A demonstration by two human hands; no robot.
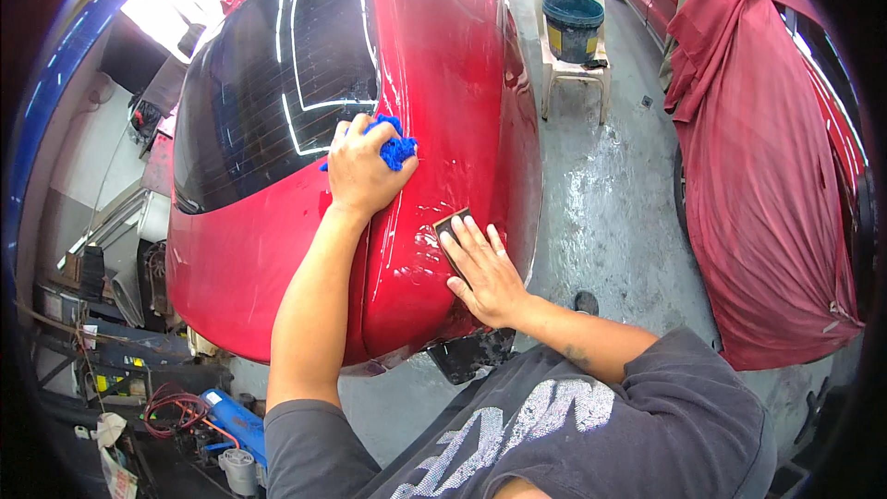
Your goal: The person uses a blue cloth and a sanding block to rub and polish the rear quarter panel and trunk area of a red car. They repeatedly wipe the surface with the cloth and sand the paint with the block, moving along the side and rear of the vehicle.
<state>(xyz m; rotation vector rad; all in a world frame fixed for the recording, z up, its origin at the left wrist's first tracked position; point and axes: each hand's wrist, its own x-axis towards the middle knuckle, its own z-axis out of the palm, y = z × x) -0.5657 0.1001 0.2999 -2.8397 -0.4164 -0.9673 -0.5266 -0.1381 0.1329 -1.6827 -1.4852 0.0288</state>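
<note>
Though beyond right hand [480, 270], dark bucket [573, 30]

Right hand [482, 270] covers most of the sanding pad [450, 225], perhaps sandpaper

Wet red car body [434, 65] bears sanding block [451, 226] and blue cloth [395, 148].

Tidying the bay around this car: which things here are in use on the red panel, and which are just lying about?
In use:
left hand gripping blue cloth
right hand pressing sanding pad
red car body

Lying about:
bucket on plastic chair
red cover
</note>
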